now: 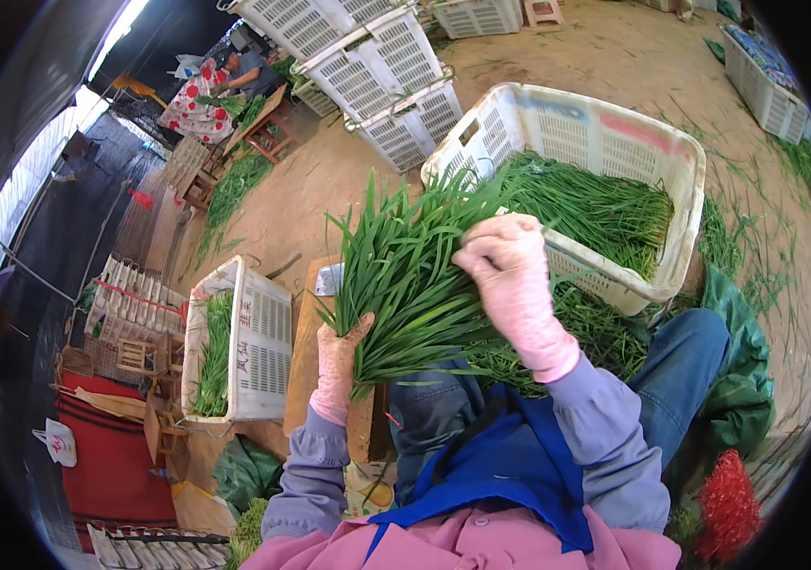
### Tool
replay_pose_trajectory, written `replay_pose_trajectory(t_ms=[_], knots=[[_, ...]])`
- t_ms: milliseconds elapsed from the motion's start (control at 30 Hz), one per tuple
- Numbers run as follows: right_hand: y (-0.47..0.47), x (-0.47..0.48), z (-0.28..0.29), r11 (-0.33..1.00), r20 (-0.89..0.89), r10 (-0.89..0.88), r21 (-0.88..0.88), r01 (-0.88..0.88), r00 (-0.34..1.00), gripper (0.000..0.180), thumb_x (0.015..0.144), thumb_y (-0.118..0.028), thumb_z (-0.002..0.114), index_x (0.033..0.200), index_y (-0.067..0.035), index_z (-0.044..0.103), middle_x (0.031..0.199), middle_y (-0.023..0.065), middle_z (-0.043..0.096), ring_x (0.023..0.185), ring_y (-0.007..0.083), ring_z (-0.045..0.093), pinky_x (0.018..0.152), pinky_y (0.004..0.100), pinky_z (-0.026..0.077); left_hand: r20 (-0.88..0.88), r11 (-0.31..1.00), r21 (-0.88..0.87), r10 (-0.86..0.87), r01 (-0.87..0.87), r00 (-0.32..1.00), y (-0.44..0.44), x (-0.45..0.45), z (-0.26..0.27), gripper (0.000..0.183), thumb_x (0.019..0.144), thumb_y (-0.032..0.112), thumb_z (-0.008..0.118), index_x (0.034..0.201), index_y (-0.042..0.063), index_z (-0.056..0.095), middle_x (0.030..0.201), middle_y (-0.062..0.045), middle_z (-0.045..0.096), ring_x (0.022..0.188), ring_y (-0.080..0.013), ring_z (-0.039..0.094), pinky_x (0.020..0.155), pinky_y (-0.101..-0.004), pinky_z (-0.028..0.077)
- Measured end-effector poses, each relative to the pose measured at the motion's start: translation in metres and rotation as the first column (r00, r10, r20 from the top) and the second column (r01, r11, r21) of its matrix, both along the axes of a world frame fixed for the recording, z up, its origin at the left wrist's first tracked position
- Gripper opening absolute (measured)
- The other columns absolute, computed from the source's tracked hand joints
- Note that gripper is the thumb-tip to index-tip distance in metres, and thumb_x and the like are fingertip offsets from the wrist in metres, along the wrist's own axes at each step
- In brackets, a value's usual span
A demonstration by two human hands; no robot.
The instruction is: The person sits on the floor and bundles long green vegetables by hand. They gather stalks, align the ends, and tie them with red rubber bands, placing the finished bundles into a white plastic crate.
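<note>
My left hand (337, 349), in a pale pink glove, is closed around the lower left side of a large bunch of long green leaves (412, 285), which look like garlic chives. The leaf tips fan out up and to the right. My right hand (508, 249), gloved too, is at the bunch's right edge with its fingers curled; whether it pinches a leaf cannot be told. Under the bunch stands a wooden bench (302, 349) with a metal piece (329, 279) on it. More leaves (590, 214) lie in a large white plastic crate (687, 206) beyond my right hand.
A smaller white crate (263, 349) of leaves stands at left. Stacked white crates (405, 128) rise ahead. Loose leaves (598, 335) lie by my knees, near a green plastic sheet (733, 377) and red plastic strands (728, 506). A person (252, 75) sits farther off at upper left.
</note>
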State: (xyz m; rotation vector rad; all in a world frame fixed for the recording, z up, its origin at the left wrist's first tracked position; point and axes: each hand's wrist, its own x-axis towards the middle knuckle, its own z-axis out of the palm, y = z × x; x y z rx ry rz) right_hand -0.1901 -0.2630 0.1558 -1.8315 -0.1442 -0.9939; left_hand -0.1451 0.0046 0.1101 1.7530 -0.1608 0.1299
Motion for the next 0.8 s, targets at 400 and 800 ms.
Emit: replay_pose_trajectory(t_ms=[400,800], knots=[[-0.035,0.003,0.031,0.9,0.082,-0.17,-0.393,0.188,0.982,0.026,0.062,-0.016,0.082,0.086,-0.012,0.073,0.122,0.0008,0.061,0.123,0.03,0.045,0.103,0.0433,0.034,-0.098,0.986,0.142,-0.075,0.088,0.992,0.003,-0.003,0.001,0.035,0.082,0.01,0.076,0.114,0.0,0.065,0.101,-0.002,0.068,0.09,-0.01,0.06,0.083,-0.0267,0.047],[-0.047,0.009,0.032,0.951,-0.009,0.005,-0.31,-0.007,1.0,0.035,0.072,-0.018,0.079,0.106,-0.013,0.073,0.126,0.0042,0.062,0.127,0.0295,0.042,0.11,0.0421,0.031,-0.027,0.975,0.191,-0.108,0.111,0.994,0.002,-0.007,0.002,0.027,0.082,0.008,0.076,0.106,0.001,0.064,0.096,-0.001,0.068,0.086,-0.0088,0.06,0.079,-0.0256,0.048]])
